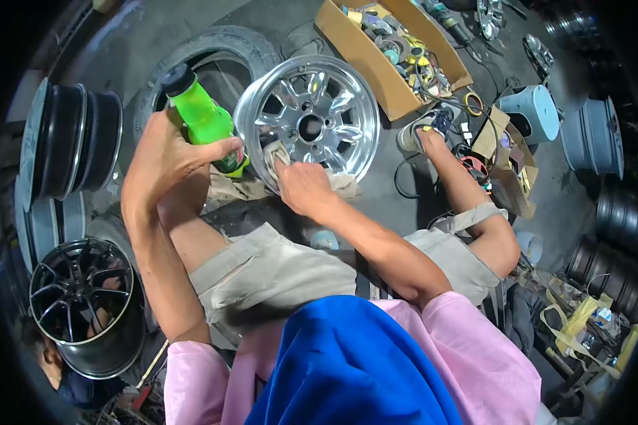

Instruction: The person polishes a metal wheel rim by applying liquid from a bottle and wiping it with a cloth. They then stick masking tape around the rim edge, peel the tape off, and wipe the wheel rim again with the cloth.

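My left hand point(164, 152) is wrapped around a bright green plastic bottle point(204, 122) with a black cap. The bottle leans, its cap toward the upper left and its base near the rim's edge. Beside it, a shiny silver wheel rim point(327, 119) with several spokes faces up in front of my knees. My right hand point(306, 190) presses a pale cloth point(277, 153) against the rim's lower left inner edge, fingers closed on it. More pale fabric point(235, 188) lies under the rim's near side.
A tire point(262, 48) lies behind the rim. A cardboard box point(365, 67) of discs and tools stands at the back, with a smaller carton point(517, 177) and a light blue bucket point(528, 113) to the right. A dark wheel point(81, 290) stands at left. Cables point(398, 177) cross the floor.
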`<state>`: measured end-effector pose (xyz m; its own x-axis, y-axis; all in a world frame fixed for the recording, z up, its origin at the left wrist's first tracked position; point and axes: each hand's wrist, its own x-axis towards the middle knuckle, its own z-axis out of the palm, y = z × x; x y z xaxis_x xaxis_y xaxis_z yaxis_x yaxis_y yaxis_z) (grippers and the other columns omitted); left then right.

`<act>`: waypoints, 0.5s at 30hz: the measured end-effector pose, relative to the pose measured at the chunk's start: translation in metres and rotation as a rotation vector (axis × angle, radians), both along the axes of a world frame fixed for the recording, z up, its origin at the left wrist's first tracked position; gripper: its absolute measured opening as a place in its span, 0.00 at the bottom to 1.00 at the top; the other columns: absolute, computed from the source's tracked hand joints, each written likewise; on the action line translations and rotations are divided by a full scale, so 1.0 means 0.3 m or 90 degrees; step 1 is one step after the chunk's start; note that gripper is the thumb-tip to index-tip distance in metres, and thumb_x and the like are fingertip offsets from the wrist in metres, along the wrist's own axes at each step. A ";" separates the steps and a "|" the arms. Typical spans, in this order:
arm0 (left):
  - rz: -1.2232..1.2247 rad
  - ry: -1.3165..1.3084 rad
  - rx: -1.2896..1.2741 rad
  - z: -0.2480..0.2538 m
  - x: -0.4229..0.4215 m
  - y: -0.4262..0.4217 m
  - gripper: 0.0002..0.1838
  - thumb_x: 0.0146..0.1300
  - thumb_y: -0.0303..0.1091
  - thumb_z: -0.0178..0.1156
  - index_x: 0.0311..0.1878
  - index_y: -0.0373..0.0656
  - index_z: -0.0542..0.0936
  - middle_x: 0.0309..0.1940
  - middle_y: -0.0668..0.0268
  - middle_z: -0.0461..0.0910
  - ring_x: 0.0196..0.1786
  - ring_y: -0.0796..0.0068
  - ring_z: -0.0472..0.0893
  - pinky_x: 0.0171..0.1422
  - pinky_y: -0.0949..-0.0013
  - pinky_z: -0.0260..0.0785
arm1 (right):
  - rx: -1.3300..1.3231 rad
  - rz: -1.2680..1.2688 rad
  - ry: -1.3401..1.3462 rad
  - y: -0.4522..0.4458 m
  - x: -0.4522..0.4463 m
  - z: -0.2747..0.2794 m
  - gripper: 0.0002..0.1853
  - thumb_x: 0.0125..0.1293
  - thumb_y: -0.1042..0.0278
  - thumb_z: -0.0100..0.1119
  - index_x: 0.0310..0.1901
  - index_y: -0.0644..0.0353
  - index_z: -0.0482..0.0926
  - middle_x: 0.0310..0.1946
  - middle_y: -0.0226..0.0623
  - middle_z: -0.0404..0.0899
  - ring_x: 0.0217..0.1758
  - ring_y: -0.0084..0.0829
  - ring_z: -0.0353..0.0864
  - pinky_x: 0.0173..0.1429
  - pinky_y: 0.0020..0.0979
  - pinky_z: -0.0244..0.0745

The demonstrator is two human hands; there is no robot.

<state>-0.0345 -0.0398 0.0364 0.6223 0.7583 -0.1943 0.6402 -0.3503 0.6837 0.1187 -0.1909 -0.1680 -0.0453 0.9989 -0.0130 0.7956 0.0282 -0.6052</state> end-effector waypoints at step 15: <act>0.007 0.057 -0.002 0.012 -0.001 0.004 0.24 0.53 0.38 0.80 0.48 0.33 0.82 0.36 0.63 0.86 0.38 0.75 0.82 0.49 0.66 0.76 | 0.064 0.029 -0.060 -0.107 0.001 -0.045 0.22 0.65 0.71 0.58 0.61 0.62 0.78 0.20 0.45 0.82 0.25 0.45 0.86 0.35 0.47 0.79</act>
